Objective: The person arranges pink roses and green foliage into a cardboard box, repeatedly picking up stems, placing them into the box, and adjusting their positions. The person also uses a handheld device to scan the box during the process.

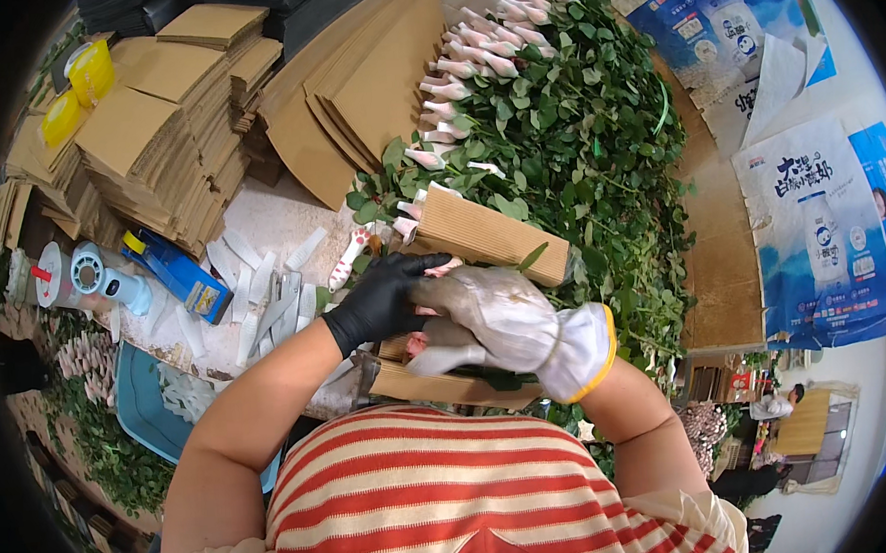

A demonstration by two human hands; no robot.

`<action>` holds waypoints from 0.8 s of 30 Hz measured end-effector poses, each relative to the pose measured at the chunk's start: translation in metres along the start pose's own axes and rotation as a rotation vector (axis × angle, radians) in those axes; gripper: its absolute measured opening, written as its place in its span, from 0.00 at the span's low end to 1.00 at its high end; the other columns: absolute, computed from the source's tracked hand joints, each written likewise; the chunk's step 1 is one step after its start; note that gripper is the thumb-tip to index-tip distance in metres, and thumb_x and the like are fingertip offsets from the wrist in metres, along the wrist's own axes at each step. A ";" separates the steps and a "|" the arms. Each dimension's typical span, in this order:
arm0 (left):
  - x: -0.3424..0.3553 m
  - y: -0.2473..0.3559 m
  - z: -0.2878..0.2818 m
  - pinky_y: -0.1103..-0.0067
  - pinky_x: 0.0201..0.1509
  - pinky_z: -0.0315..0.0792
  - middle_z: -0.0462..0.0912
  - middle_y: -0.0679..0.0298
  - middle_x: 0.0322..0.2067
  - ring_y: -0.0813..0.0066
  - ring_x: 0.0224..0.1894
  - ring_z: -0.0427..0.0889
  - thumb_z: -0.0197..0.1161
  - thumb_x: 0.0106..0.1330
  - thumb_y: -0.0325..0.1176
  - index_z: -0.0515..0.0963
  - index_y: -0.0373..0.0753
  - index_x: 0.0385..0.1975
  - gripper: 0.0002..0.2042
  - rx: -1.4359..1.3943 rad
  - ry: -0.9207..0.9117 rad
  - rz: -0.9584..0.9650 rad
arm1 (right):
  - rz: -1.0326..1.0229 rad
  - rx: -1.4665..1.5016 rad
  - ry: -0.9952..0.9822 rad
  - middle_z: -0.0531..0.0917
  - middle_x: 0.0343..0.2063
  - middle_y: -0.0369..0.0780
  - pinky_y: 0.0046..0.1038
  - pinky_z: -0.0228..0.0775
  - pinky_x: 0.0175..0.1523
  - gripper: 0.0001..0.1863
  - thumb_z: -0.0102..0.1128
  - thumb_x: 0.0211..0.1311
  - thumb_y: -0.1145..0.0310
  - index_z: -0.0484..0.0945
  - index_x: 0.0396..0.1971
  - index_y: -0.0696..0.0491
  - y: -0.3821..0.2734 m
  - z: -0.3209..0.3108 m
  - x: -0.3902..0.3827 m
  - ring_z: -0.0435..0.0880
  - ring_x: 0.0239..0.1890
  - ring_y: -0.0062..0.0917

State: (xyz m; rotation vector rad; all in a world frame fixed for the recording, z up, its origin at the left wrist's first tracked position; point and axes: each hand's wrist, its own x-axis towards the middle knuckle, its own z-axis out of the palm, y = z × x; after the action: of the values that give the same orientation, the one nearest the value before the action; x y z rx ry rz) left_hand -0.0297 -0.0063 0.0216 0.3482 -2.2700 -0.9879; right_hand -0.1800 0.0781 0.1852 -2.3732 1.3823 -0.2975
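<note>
Between cardboard flaps [491, 230], left hand [386, 297], right hand [510, 315], at pink blooms [417, 345], grip unclear

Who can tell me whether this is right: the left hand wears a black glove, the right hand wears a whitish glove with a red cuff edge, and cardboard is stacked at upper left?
The whitish glove on the right hand has a yellow cuff edge, not red, as the head view shows; the rest stands.
</note>
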 end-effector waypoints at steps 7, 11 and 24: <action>-0.002 -0.004 -0.002 0.65 0.63 0.66 0.72 0.64 0.64 0.58 0.59 0.74 0.72 0.53 0.46 0.81 0.50 0.54 0.26 -0.023 -0.062 0.006 | 0.114 -0.367 -0.135 0.78 0.21 0.44 0.36 0.76 0.30 0.09 0.60 0.56 0.67 0.74 0.35 0.53 0.045 0.060 -0.036 0.82 0.25 0.38; -0.004 -0.008 -0.007 0.66 0.67 0.63 0.70 0.61 0.65 0.59 0.63 0.71 0.74 0.53 0.44 0.78 0.50 0.59 0.30 -0.050 -0.134 0.001 | 0.065 -0.253 -0.042 0.80 0.24 0.43 0.37 0.74 0.31 0.07 0.57 0.58 0.70 0.75 0.36 0.54 0.055 0.075 -0.036 0.83 0.25 0.37; 0.004 -0.019 -0.003 0.67 0.61 0.69 0.77 0.62 0.59 0.59 0.56 0.77 0.73 0.53 0.45 0.82 0.48 0.51 0.24 -0.097 -0.117 0.047 | 0.268 0.400 -0.226 0.82 0.35 0.43 0.28 0.74 0.39 0.10 0.47 0.70 0.71 0.76 0.42 0.59 0.032 0.061 -0.027 0.82 0.35 0.26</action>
State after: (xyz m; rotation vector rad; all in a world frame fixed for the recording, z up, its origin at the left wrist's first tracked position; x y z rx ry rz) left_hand -0.0308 -0.0232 0.0109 0.1999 -2.3135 -1.1154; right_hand -0.1965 0.1001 0.1167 -1.8157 1.3645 -0.2010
